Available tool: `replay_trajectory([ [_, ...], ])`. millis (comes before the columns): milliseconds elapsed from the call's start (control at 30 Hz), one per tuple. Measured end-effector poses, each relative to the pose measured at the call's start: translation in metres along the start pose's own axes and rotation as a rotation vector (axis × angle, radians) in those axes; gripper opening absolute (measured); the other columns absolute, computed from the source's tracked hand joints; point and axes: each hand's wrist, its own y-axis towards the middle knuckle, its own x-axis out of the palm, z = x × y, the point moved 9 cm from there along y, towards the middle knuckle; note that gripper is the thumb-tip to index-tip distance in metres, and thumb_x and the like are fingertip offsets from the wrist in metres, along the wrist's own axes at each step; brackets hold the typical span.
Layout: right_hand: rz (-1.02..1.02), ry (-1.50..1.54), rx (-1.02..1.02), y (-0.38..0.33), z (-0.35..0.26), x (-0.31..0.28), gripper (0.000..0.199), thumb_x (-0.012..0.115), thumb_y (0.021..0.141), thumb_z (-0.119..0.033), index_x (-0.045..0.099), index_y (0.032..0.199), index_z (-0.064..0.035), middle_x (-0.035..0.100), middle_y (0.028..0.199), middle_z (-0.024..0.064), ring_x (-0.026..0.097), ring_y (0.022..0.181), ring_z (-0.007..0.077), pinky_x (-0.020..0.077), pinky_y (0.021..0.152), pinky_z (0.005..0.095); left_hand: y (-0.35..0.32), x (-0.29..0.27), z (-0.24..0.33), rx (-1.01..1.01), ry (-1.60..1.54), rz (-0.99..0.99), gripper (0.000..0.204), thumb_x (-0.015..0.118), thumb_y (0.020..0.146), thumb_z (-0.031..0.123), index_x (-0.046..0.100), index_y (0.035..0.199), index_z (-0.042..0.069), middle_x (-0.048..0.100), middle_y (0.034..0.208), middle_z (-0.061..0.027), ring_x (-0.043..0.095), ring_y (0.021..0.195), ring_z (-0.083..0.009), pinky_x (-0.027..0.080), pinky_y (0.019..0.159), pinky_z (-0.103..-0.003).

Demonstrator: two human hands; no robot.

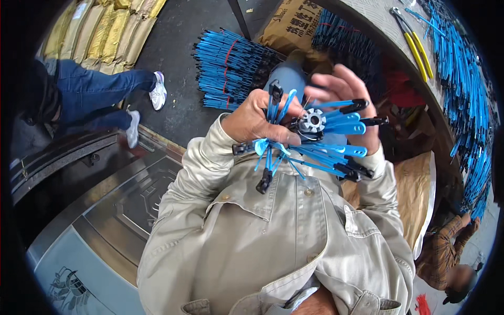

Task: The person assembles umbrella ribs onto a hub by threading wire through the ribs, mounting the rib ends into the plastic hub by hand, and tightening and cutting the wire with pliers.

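Observation:
My left hand [262, 118] is closed on a small umbrella frame, its thumb pressed near the notched grey hub [313, 120]. Blue ribs [341, 128] with black jointed ends spread out around this hub, some to the right and some toward my chest. Thin wire [297, 124] shows beside the hub. My right hand [353, 89] is raised behind the right-hand ribs, slightly blurred, with its fingers apart and nothing visible in them. Its thumb is hidden. Behind the frame, a grey-blue rounded thing [286, 76] stands close to my hands.
Bundles of blue ribs [231, 68] tied with red bands lie ahead. On the curved table [386, 18] at right are yellow-handled cutters [415, 50] and many blue ribs [459, 84]. A cardboard box [286, 26] stands ahead. One person [100, 86] is at left, another [446, 252] at lower right.

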Motion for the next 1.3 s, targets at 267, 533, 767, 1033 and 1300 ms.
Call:
replay_trajectory([
  [267,0.038,-0.384,-0.046,-0.024,0.001,0.01,0.049,0.066,0.078,-0.01,0.048,0.121,0.0022,0.058,0.101,0.0102,0.057,0.089,0.0158,0.0462,0.079,0.0284,0.005,0.012,0.005,0.048,-0.047,-0.002,0.029,0.079,0.064,0.009,0.067,0.089,0.0,0.065,0.084,-0.0076,0.058,0.077,-0.0172,0.046,0.068,-0.029],
  [533,0.18,-0.436,0.186,-0.026,-0.008,0.007,0.036,0.061,0.079,-0.005,0.053,0.113,0.002,0.061,0.087,0.0042,0.056,0.078,0.0077,0.0449,0.069,0.0219,0.006,0.014,0.007,0.118,0.033,0.041,0.031,0.078,0.066,0.006,0.067,0.094,0.003,0.065,0.086,-0.0084,0.06,0.081,-0.0171,0.046,0.073,-0.027],
  [767,0.254,-0.521,-0.042,-0.027,-0.017,0.007,0.029,0.06,0.08,-0.006,0.055,0.108,0.0011,0.058,0.081,0.0013,0.052,0.072,0.0049,0.0415,0.063,0.0201,-0.001,0.018,0.008,0.061,0.154,0.042,0.032,0.079,0.068,0.013,0.067,0.096,0.004,0.066,0.089,-0.0099,0.06,0.083,-0.0193,0.048,0.073,-0.03],
  [1033,0.029,-0.415,0.056,-0.019,-0.022,0.022,0.025,0.062,0.082,-0.016,0.058,0.101,0.0001,0.055,0.072,-0.0019,0.048,0.065,0.0035,0.0392,0.059,0.0201,-0.005,0.021,0.013,0.147,0.002,0.07,0.033,0.079,0.068,0.019,0.067,0.095,0.004,0.065,0.086,-0.0074,0.06,0.078,-0.0177,0.048,0.071,-0.028],
  [1300,0.068,-0.411,0.222,-0.013,-0.015,0.022,0.017,0.063,0.082,-0.015,0.063,0.09,-0.0001,0.06,0.076,-0.0002,0.052,0.07,0.0039,0.0437,0.063,0.0209,-0.007,0.016,0.01,0.038,0.201,0.112,0.029,0.079,0.068,0.015,0.062,0.089,0.003,0.061,0.079,-0.0026,0.055,0.074,-0.0091,0.043,0.065,-0.023],
])
